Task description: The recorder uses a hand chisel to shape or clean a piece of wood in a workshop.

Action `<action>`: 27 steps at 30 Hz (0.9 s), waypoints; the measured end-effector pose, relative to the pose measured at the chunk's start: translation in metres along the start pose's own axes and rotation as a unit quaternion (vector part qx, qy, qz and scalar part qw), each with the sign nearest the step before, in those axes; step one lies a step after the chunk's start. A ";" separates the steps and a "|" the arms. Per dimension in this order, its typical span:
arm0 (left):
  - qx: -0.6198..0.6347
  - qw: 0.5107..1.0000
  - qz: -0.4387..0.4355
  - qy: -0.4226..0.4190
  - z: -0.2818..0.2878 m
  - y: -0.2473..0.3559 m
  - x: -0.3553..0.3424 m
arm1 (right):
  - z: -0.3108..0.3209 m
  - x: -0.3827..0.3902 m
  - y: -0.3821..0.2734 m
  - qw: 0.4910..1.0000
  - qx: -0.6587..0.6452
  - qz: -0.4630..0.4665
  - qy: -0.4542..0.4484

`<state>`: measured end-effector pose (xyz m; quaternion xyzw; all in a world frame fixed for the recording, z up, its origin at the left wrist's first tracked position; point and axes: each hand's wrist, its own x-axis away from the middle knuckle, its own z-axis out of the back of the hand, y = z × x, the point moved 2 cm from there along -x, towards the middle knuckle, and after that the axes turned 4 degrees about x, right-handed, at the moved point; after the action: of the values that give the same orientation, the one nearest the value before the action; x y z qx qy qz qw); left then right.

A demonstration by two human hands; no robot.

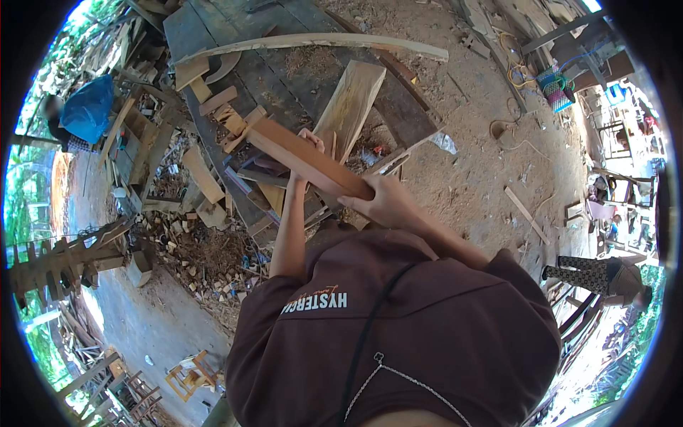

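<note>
A reddish-brown wooden beam [302, 156] runs slantwise in front of me, from upper left down to my body. My right hand [384, 201] is closed round its near end, the thumb lying along the side. My left hand [311, 139] grips the beam about its middle; fingers show on the far edge, while the beam hides part of the palm. Behind it, a wide pale plank [350, 103] lies tilted on the dark wooden bench [235, 21]. By the beam's far end are small wood blocks [229, 119].
A long curved strip of wood [320, 40] lies across the bench. Offcuts and shavings [213, 249] heap on the ground at left. One person [53, 117] is at far left by a blue sheet [88, 110], another person [605, 274] at right. A loose stick [526, 213] lies on the dirt.
</note>
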<state>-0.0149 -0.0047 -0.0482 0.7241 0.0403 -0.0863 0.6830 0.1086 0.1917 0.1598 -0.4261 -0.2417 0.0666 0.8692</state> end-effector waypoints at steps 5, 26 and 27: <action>0.049 0.995 -0.027 0.080 0.000 -0.002 -0.003 | 0.009 -0.003 -0.006 0.990 -0.088 0.092 0.053; 0.032 0.999 -0.021 -0.005 0.002 -0.006 0.022 | 0.005 -0.001 0.008 0.996 -0.065 0.058 0.031; -0.033 0.999 0.001 0.001 0.000 -0.005 0.019 | 0.007 -0.007 0.012 0.999 0.038 -0.015 -0.003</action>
<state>0.0025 -0.0057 -0.0564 0.7013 0.0433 -0.0838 0.7066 0.1006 0.2022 0.1518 -0.3891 -0.2476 0.0642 0.8850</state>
